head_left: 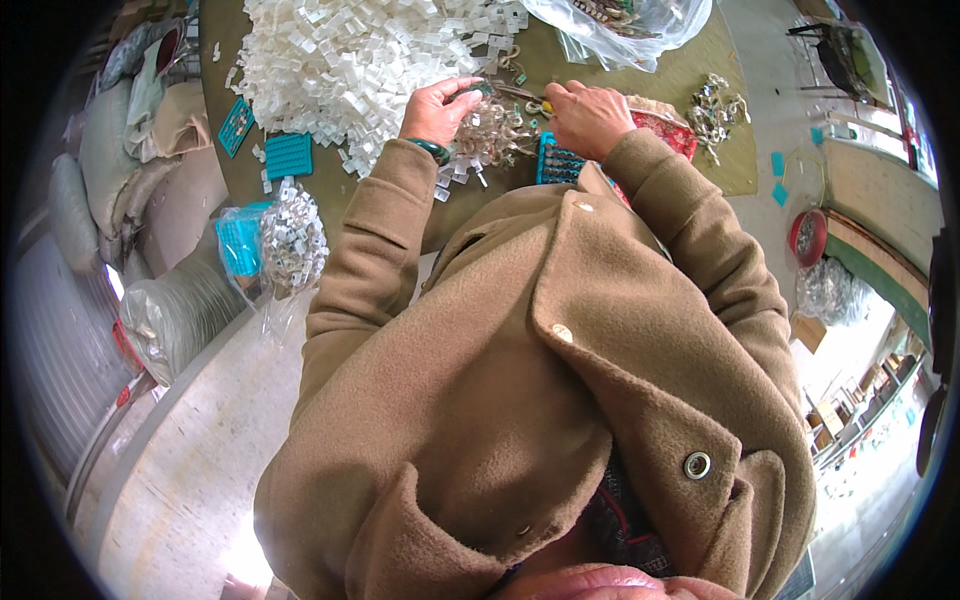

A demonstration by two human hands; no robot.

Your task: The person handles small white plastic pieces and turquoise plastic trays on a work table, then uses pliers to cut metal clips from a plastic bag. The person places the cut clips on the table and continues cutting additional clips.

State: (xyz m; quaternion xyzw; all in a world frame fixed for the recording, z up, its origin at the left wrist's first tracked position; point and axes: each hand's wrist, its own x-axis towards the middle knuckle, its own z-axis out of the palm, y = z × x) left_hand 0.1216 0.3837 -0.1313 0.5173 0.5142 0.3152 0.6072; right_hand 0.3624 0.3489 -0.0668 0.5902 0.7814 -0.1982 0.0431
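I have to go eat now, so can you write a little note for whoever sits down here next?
Left hand: fingers closed on a small dark piece, resting on a bundle of clear plastic parts.
Right hand: curled over the same spot, beside a teal tray; what it holds is hidden.
Big heap of white clips lies ahead on the table. More teal trays sit left.
Done: one bag of clips at the table edge.
Left: the heap looks mostly unsorted.

A pile of clips (350, 60) is lying far left on the table (690, 75); a bag (630, 20) is sitting far right of it.
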